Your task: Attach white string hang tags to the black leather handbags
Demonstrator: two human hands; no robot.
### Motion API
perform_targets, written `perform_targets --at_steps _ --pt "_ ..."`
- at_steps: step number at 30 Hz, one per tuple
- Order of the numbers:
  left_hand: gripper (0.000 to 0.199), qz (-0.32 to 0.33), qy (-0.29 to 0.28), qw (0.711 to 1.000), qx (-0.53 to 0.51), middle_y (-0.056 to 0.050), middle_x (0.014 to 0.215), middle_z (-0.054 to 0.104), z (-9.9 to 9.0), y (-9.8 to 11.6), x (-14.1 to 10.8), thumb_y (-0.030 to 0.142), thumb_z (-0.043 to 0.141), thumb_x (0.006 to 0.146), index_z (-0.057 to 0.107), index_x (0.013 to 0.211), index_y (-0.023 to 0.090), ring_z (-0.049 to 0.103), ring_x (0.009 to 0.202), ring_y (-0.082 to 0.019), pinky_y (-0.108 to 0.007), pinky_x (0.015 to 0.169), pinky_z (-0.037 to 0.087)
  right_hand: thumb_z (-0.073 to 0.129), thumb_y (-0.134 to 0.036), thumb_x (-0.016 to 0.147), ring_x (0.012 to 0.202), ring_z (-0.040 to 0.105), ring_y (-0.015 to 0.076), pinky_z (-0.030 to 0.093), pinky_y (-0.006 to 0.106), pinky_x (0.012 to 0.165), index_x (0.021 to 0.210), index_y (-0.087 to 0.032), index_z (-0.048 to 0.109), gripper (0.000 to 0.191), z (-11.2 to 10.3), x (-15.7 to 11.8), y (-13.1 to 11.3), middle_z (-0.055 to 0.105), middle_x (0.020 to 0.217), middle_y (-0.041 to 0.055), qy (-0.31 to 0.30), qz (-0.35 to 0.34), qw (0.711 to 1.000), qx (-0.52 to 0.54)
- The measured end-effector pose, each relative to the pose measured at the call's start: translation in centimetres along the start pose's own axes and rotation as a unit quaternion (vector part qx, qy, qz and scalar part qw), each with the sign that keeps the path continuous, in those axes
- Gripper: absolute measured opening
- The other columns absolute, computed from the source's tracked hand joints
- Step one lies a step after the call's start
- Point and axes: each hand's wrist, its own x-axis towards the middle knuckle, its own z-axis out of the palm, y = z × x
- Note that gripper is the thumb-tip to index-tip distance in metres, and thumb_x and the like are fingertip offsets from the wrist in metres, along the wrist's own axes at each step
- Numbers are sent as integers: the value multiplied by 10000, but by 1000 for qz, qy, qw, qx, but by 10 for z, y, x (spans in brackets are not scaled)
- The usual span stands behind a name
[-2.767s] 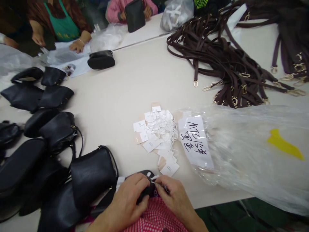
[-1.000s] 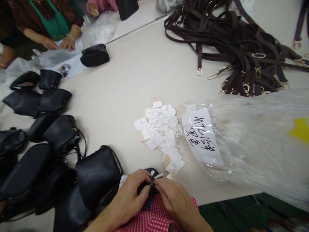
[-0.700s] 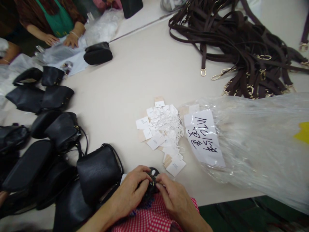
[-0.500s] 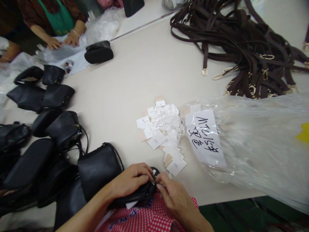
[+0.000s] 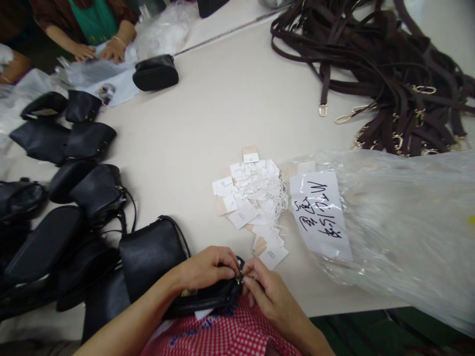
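A black bag [image 5: 208,299] lies at the table's front edge against a red checked apron [image 5: 218,336]. My left hand [image 5: 208,267] is closed on the bag's upper edge, near a small metal fitting. At the right end of the bag, the fingers of my right hand [image 5: 261,284] are pinched beside that fitting; what they hold is too small to make out. A white tag pokes out under the bag. Just beyond my hands lies a pile of white and beige tags [image 5: 256,193] with white strings.
Several black bags [image 5: 152,257] crowd the left side. Dark brown straps [image 5: 363,64] with gold clasps lie at the back right, above a clear plastic bag [image 5: 401,232] with a handwritten paper [image 5: 321,215]. Across the table, a person in a green apron [image 5: 94,22] handles plastic.
The view has shifted slightly. My right hand's fingers have changed position a little at the fitting, and my left hand stays on the bag, with a pale patch now showing beneath it.
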Motion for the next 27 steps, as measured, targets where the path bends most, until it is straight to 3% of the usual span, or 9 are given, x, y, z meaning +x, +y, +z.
perform_targets --at_steps 9,13,17,23,27 --pt "172 -38 -32 997 52 -3 828 652 -8 2 8 144 574 754 736 803 173 606 816 -149 -253 792 471 412 -266 939 557 555 137 395 262 588 898 -238 465 73 -2 1 6 616 647 -46 -23 9 1000 -10" --pt "172 -30 -13 994 101 -30 940 663 -11 9 11 143 569 743 731 793 172 610 901 -171 -282 858 470 401 -280 950 544 570 138 416 261 598 887 -235 455 94 -4 3 1 629 618 -45 -38 17 999 11" --pt "209 -14 -51 990 130 -44 1017 665 -12 12 15 151 545 747 749 780 188 605 946 -190 -301 888 453 416 -263 943 538 579 140 421 261 607 869 -235 455 89 -8 6 -6 617 585 -56 -46 25 999 10" --pt "180 -20 -91 992 85 2 763 633 -16 7 16 151 546 741 722 779 162 585 757 -153 -252 748 457 441 -254 928 514 570 138 415 254 596 857 -237 460 76 -10 7 -6 582 537 -80 -51 24 998 11" --pt "93 -52 -108 985 126 30 658 558 -17 14 19 135 582 727 671 708 159 542 668 -134 -227 638 415 455 -256 924 513 577 139 420 255 606 866 -234 472 64 -9 8 -6 578 526 -87 -59 29 998 7"
